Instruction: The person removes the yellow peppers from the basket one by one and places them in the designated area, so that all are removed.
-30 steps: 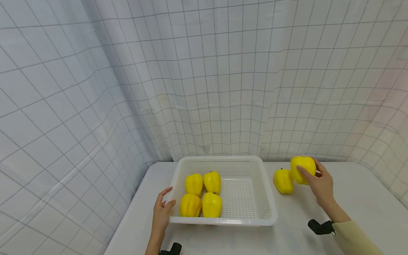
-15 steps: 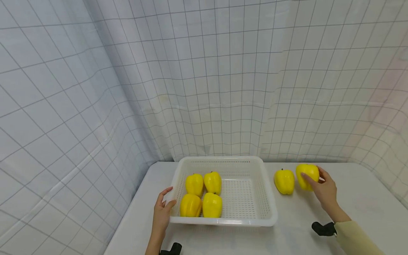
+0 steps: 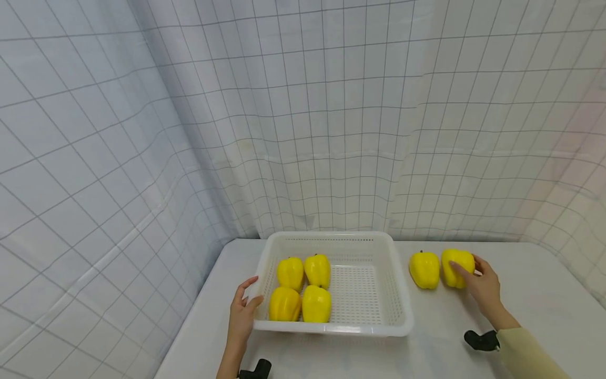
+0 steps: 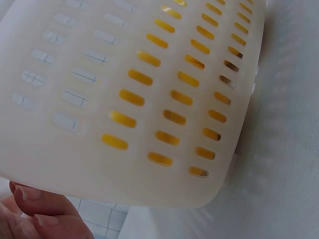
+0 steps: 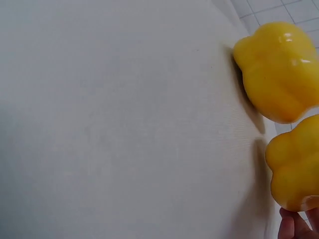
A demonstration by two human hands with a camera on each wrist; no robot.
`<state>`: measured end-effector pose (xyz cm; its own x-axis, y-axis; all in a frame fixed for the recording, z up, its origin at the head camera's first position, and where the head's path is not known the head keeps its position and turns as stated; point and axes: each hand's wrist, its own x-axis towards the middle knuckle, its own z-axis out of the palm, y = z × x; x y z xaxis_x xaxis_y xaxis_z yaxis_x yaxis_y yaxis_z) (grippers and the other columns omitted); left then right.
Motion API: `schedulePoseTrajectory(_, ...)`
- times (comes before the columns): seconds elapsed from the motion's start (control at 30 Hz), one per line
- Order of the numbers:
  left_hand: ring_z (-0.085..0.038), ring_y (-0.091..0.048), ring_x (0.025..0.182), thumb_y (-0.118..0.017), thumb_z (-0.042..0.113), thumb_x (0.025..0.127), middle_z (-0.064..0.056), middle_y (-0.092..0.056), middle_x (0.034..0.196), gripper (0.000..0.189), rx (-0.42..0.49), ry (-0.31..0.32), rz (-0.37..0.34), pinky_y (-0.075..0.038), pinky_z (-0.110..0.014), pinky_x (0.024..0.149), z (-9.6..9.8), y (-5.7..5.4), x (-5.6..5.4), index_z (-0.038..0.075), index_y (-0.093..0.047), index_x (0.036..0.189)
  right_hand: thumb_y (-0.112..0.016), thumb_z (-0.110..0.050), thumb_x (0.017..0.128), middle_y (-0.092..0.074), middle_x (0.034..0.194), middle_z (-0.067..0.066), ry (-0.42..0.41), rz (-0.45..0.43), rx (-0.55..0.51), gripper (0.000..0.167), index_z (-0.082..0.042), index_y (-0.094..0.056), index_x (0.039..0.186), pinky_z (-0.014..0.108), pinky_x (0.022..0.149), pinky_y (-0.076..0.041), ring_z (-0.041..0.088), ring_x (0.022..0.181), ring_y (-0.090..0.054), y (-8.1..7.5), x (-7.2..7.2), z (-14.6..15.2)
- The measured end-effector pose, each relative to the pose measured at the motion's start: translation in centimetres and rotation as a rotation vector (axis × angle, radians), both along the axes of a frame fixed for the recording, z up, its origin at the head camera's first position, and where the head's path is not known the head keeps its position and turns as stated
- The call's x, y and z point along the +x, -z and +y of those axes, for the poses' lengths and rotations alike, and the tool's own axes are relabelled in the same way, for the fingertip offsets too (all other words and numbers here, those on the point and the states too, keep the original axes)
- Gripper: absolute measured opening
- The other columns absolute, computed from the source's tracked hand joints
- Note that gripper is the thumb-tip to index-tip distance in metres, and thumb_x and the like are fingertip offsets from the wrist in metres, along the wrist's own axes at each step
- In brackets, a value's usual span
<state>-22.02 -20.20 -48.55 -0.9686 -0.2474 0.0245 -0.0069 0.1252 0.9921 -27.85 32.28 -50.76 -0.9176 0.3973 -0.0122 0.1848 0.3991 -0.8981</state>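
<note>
From the head camera, a white perforated plastic basket (image 3: 331, 287) sits on the white desk (image 3: 440, 347), with four yellow bell peppers (image 3: 303, 288) packed two by two in its left half. The left hand (image 3: 242, 316) grips the basket's near left corner, thumb over the rim and fingers curled round the outside. To the right of the basket, two more peppers stand side by side on the desk: the inner pepper (image 3: 424, 269) stands free, and the outer pepper (image 3: 457, 268) is held by the right hand (image 3: 480, 287), whose fingers curl round its right side. A grid-patterned curtain (image 3: 303, 121) hangs behind the desk.

In the left wrist view, the basket's slotted wall (image 4: 149, 94) fills the frame, yellow showing through the slots, and fingertips (image 4: 37, 211) lie against its lower edge.

In the right wrist view, the inner pepper (image 5: 276, 69) rests on the desk cloth, the outer pepper (image 5: 296, 167) just beside it, with fingertips (image 5: 291, 226) touching the latter from below.
</note>
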Motion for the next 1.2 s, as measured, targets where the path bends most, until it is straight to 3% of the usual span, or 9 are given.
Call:
schedulePoseTrajectory(0.83,-0.030,-0.056,0.104,-0.052,0.008,0.094,-0.024,-0.055,0.125,0.045,0.010,0.006,0.001,-0.048,-0.039,0.082,0.2,0.0,0.1,0.011,-0.044,0.138,-0.048,-0.060,0.089,-0.014,0.148,0.034,-0.043,-0.086,-0.017,0.098,0.005,-0.006,0.148,0.057,0.103,-0.023,0.050,0.130,-0.021,0.9,-0.3,0.9)
schedulePoseTrajectory(1.2,-0.030,-0.056,0.105,-0.053,0.007,0.093,-0.023,-0.056,0.124,0.046,0.006,0.014,0.010,-0.047,-0.030,0.077,0.0,0.0,0.1,0.011,-0.044,0.138,-0.041,-0.064,0.090,-0.010,0.148,0.035,-0.084,-0.144,-0.013,0.100,0.006,0.000,0.147,0.056,0.105,-0.019,0.049,0.133,-0.016,1.1,-0.2,0.9)
